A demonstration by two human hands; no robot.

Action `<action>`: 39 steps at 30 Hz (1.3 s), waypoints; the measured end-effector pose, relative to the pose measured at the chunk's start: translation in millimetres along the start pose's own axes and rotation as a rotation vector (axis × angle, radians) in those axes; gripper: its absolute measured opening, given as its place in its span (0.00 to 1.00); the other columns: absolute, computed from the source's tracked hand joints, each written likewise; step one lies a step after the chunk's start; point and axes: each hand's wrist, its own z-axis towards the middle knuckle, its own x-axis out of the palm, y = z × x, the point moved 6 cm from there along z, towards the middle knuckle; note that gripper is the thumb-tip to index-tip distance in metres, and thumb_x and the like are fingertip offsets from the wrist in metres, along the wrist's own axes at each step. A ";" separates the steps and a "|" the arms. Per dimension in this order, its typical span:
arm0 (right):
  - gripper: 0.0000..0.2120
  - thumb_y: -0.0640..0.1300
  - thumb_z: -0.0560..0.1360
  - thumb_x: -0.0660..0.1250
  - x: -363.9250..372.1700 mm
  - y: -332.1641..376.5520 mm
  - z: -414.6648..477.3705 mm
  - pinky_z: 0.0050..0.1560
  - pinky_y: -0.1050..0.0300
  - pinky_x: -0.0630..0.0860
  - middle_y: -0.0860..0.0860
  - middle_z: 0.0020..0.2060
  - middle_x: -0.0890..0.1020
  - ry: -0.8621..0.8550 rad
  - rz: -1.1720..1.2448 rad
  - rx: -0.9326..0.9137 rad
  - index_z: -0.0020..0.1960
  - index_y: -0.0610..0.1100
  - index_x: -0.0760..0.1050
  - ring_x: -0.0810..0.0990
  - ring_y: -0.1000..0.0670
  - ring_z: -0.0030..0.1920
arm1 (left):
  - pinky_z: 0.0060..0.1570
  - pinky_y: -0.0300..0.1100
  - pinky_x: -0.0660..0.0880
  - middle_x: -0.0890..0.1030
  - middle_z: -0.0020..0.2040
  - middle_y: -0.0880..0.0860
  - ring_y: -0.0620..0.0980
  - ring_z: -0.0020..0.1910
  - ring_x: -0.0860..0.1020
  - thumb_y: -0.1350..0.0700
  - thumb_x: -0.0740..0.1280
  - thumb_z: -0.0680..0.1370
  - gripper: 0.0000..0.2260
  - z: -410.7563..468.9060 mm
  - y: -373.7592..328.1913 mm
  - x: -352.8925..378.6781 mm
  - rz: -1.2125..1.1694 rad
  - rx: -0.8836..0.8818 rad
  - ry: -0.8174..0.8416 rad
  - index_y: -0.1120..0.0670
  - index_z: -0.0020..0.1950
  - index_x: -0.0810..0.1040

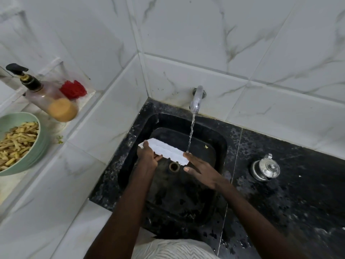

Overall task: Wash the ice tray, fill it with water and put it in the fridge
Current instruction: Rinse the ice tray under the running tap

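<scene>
The tray (164, 152) is white, long and narrow, held up at the frame's centre. It runs from upper left to lower right, tilted. Water (191, 135) falls onto its right end. The left hand (147, 158) grips its left end; the right hand (201, 170) touches the right end with straight fingers.

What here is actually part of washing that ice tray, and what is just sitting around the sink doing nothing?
Part of the job: ice tray, held by the left hand and touched by the right hand; running tap; sink.

Just lying about: pump bottle; red thing behind it; green bowl of food; small steel pot.
</scene>
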 end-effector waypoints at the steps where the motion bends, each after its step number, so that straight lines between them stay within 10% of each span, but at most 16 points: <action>1: 0.33 0.67 0.82 0.60 4.0 -0.4 0.4 0.80 0.60 0.53 0.62 0.78 0.62 -0.014 0.038 0.030 0.83 0.56 0.59 0.57 0.62 0.79 | 0.48 0.59 0.78 0.77 0.65 0.62 0.63 0.61 0.78 0.49 0.64 0.85 0.21 -0.7 -0.1 0.5 -0.003 -0.020 -0.014 0.59 0.74 0.69; 7: 0.18 0.51 0.82 0.68 15.8 -8.4 3.7 0.70 0.51 0.73 0.54 0.66 0.82 -0.308 0.165 0.061 0.70 0.49 0.78 0.78 0.57 0.67 | 0.31 0.55 0.81 0.75 0.68 0.63 0.63 0.64 0.77 0.51 0.71 0.81 0.23 5.1 5.1 7.5 0.073 -0.099 0.049 0.59 0.72 0.72; 14: 0.16 0.60 0.81 0.65 30.1 -25.0 -0.9 0.60 0.47 0.79 0.57 0.52 0.87 -0.291 0.311 0.243 0.61 0.53 0.82 0.84 0.55 0.56 | 0.38 0.51 0.84 0.73 0.71 0.56 0.62 0.67 0.76 0.41 0.71 0.79 0.26 4.3 24.4 0.7 0.193 -0.102 0.146 0.51 0.74 0.73; 18: 0.13 0.46 0.84 0.65 53.3 -26.1 -8.1 0.54 0.40 0.84 0.45 0.53 0.88 -0.346 0.856 0.372 0.65 0.42 0.80 0.87 0.42 0.54 | 0.49 0.50 0.79 0.80 0.58 0.55 0.53 0.53 0.80 0.42 0.64 0.84 0.19 -11.5 51.6 -5.0 0.318 -0.043 0.119 0.55 0.64 0.74; 22: 0.14 0.47 0.85 0.65 67.8 -25.3 -17.1 0.48 0.50 0.85 0.35 0.51 0.85 -0.395 1.070 0.489 0.62 0.37 0.78 0.86 0.41 0.50 | 0.57 0.58 0.82 0.86 0.58 0.54 0.56 0.55 0.85 0.24 0.77 0.56 0.51 36.5 121.2 -18.0 0.327 -0.093 0.133 0.56 0.69 0.75; 26: 0.14 0.47 0.85 0.64 68.2 -17.5 -26.8 0.48 0.52 0.84 0.42 0.52 0.88 -0.346 1.155 0.512 0.63 0.38 0.79 0.87 0.42 0.52 | 0.60 0.66 0.79 0.84 0.62 0.60 0.63 0.59 0.84 0.43 0.76 0.76 0.28 0.6 125.4 -5.0 0.199 -0.134 0.257 0.56 0.70 0.75; 34: 0.30 0.51 0.78 0.74 27.7 -33.8 -33.9 0.60 0.51 0.81 0.55 0.63 0.79 -0.563 0.687 0.463 0.77 0.49 0.69 0.81 0.55 0.60 | 0.52 0.71 0.80 0.84 0.62 0.61 0.64 0.57 0.85 0.57 0.74 0.80 0.21 -9.3 107.2 13.2 0.060 -0.003 0.267 0.55 0.71 0.74; 39: 0.17 0.51 0.83 0.67 -8.7 -16.9 -24.0 0.70 0.56 0.72 0.52 0.67 0.79 -0.484 0.187 0.199 0.69 0.46 0.80 0.76 0.56 0.66 | 0.55 0.71 0.79 0.85 0.60 0.59 0.63 0.57 0.85 0.57 0.73 0.80 0.19 -10.1 101.1 16.8 0.064 0.031 0.272 0.54 0.70 0.75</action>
